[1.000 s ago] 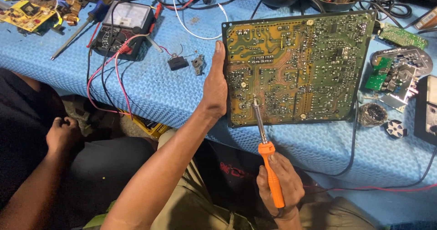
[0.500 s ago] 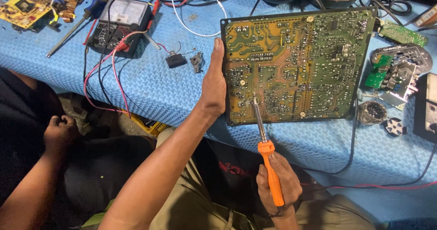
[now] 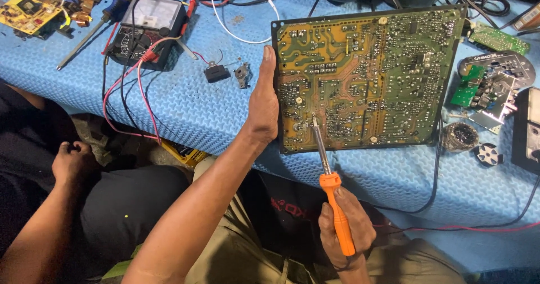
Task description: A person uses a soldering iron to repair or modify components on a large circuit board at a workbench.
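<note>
Left hand flat against circuit board edge, steadying; right hand clenched on orange soldering iron — tip seemingly touching board's lower middle.

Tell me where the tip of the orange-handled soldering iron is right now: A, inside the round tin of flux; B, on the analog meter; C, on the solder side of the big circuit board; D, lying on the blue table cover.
C: the right hand holds the soldering iron with its tip on the circuit board, which the left hand steadies at its edge.
</note>
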